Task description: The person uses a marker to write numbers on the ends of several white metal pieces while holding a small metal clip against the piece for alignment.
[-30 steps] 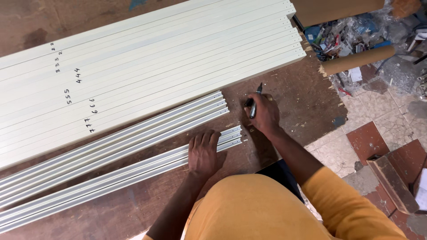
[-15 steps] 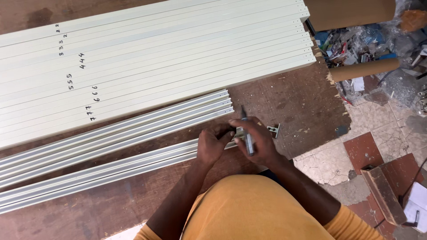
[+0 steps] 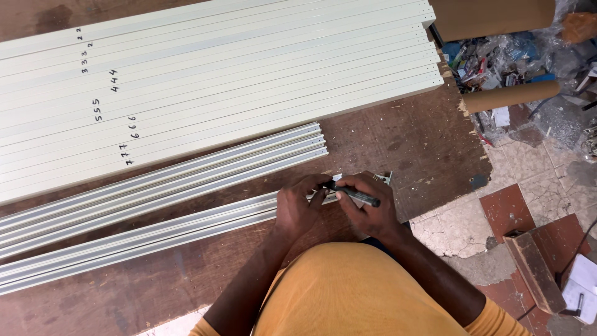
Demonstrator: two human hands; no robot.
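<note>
A brown wooden table [image 3: 385, 143] fills most of the frame. Across its upper left lies a broad stack of cream panels [image 3: 217, 68] with handwritten marks, and below that, two bundles of pale metal rails [image 3: 155, 180] run diagonally. The right end of the lower bundle [image 3: 186, 227] sits under both hands at lower centre. The left hand [image 3: 297, 208] presses down on that rail end, fingers curled against it. The right hand [image 3: 367, 208], touching the left, grips a black marker [image 3: 354, 196] with its tip over the rail. Half a second ago the marker stood more upright; now it lies flatter, and both wrists bend inward.
</note>
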